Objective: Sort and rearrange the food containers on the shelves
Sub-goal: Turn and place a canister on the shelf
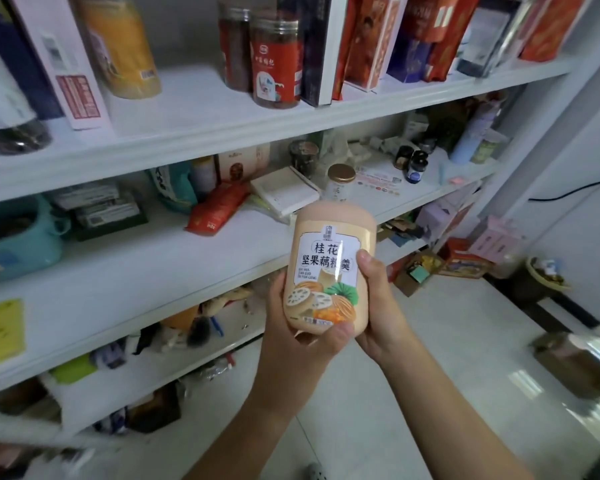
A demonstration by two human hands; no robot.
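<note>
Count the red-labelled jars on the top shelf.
2. The front jar stands on the top shelf beside a dark box; the back jar stands just behind it, to its left. Others may be hidden behind the boxes.

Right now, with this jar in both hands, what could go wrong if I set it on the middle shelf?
The peach jar could knock the gold-lidded jar beyond it. The red packet lies loose on the middle shelf and might be nudged off. The left hand and right hand grip a glossy surface; it may slip.
</note>
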